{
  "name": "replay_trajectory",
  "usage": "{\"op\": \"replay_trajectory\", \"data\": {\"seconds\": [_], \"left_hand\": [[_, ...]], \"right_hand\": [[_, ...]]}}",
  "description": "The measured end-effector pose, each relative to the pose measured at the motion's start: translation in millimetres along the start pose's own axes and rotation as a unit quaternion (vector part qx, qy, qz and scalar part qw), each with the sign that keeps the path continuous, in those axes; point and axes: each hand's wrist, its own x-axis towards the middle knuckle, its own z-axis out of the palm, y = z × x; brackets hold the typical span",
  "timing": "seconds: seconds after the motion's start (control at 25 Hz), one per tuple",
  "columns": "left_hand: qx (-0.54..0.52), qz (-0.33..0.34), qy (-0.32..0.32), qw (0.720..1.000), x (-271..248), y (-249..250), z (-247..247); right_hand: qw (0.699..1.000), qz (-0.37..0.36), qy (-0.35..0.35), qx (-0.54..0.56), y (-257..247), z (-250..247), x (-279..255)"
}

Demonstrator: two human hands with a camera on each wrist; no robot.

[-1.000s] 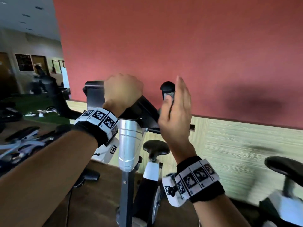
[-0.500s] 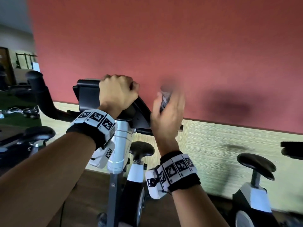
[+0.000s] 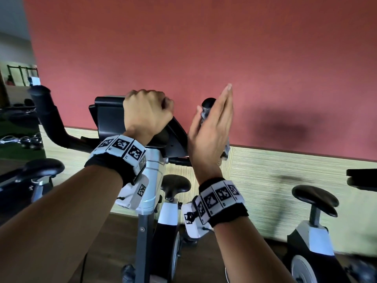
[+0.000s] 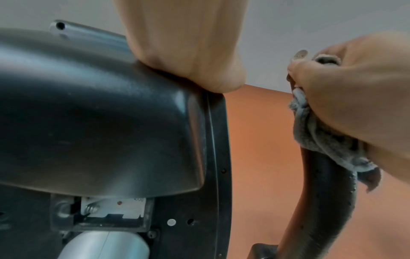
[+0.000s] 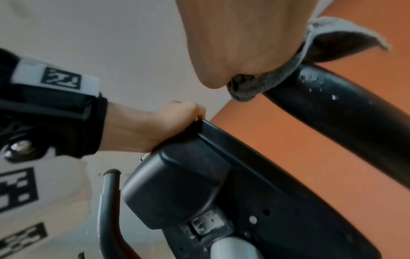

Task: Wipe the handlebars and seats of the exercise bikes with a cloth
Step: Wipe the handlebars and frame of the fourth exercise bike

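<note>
My left hand [image 3: 146,115] grips the top edge of the bike's black console [image 3: 108,117], seen from below as the left hand [image 4: 188,52] on the console [image 4: 99,113]. My right hand [image 3: 212,127] holds a grey cloth [image 3: 204,114] round the upright right handlebar [image 3: 208,102]. Its fingers point straight up along the bar and the thumb presses the cloth from the other side. The wrist views show the cloth [image 4: 315,136] [image 5: 261,82] wrapped on the black handlebar [image 4: 328,201] [image 5: 332,108], which carries small droplets.
The bike's left handlebar [image 3: 47,115] rises at the left. Black seats stand behind the bike [image 3: 175,184], at the left [image 3: 40,168] and at the right [image 3: 314,199]. Another bike's console [image 3: 362,178] juts in at the right edge. A red wall [image 3: 224,48] is close behind.
The right hand with the cloth slid down the handlebar with curled fingers, then back up with fingers straight. The left hand stayed on the console. My view swung right.
</note>
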Motion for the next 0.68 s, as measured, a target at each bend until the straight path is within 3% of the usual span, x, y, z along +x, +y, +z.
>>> {"op": "replay_trajectory", "data": {"seconds": [0.24,0.44,0.52,0.68], "left_hand": [[0.002,-0.003,-0.002,1.000,0.4,2.9,-2.0],[0.002,0.001,-0.003,1.000,-1.7,0.2,-4.6],[-0.004,0.001,-0.008,1.000,-2.6,0.7,-5.6],[-0.005,-0.003,-0.013,1.000,-3.9,3.2,-6.4]], "right_hand": [[0.997,-0.017,-0.048,-0.050,29.5,-12.6,-51.5],[1.000,-0.017,-0.018,-0.004,8.8,-1.1,-10.5],[0.999,-0.027,-0.024,-0.029,19.2,-4.9,-21.5],[0.993,-0.026,-0.095,-0.071,40.0,-18.8,-54.2]]}}
